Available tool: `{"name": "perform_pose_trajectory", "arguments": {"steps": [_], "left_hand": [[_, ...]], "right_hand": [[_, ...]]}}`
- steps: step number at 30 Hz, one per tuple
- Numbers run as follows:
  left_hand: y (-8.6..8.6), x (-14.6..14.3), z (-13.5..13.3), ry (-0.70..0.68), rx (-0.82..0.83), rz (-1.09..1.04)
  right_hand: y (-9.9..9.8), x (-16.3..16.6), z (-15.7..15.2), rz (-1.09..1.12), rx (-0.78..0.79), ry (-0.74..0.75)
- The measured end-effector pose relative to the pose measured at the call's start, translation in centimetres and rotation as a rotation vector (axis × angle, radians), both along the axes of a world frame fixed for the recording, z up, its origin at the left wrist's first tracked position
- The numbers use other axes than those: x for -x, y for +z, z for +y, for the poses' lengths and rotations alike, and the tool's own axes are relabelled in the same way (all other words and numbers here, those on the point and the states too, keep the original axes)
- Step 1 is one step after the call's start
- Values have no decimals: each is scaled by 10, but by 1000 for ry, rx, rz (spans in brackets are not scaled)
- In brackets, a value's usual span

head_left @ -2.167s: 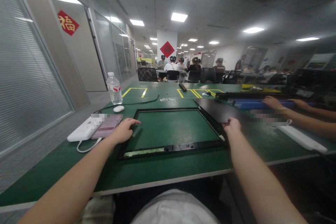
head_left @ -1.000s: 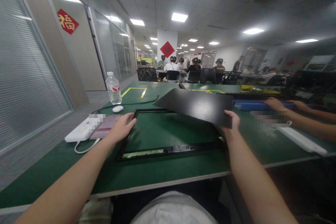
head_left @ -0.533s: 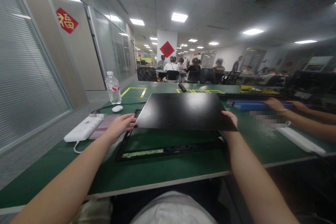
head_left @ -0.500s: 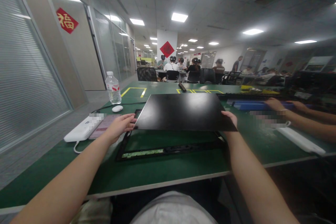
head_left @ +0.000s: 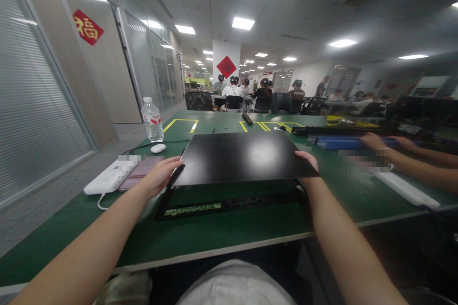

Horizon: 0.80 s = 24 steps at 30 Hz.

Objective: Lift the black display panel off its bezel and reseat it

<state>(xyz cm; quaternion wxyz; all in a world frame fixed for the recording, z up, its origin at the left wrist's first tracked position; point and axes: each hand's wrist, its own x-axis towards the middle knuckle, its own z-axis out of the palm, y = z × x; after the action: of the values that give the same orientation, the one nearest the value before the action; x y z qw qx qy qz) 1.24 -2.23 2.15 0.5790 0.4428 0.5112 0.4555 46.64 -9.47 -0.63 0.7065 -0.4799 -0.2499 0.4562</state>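
A glossy black panel [head_left: 243, 157] hangs flat just above a black rectangular frame [head_left: 229, 205] that lies on the green table [head_left: 214, 233]. My right hand [head_left: 307, 164] grips the panel's near right corner, thumb on top. My left hand [head_left: 159, 177] is at the panel's near left corner, fingers curled against its edge beside the frame's left side. The frame's front bar with a green circuit strip [head_left: 193, 209] shows below the panel; the rest of the frame is hidden under it.
A white power bank [head_left: 105, 178] with a phone [head_left: 139, 172] on it lies left of my left hand, with a white mouse [head_left: 158, 148] and a water bottle [head_left: 151, 121] behind. A co-worker's hands [head_left: 374, 142] work at the right near a blue tray [head_left: 339, 142]. People sit at far tables.
My right hand lifted the black panel from the right side of the table and swung it left over the frame. My left hand left the frame's edge and met the panel's left corner as it lowered.
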Motion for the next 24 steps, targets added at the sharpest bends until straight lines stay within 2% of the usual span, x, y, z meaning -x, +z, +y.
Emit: {"name": "perform_pose_trajectory", "arguments": {"steps": [5, 12, 16, 19, 24], "left_hand": [[4, -2, -3, 9, -23, 17], [-5, 8, 9, -19, -8, -39], [-7, 13, 16, 60, 19, -75], [-6, 15, 18, 55, -1, -103], [-2, 16, 13, 66, -34, -61]], "right_hand": [[1, 4, 0, 34, 39, 49], [6, 11, -4, 60, 86, 87], [7, 18, -5, -15, 150, 155], [7, 22, -6, -56, 206, 239], [4, 17, -4, -75, 344, 248]]}}
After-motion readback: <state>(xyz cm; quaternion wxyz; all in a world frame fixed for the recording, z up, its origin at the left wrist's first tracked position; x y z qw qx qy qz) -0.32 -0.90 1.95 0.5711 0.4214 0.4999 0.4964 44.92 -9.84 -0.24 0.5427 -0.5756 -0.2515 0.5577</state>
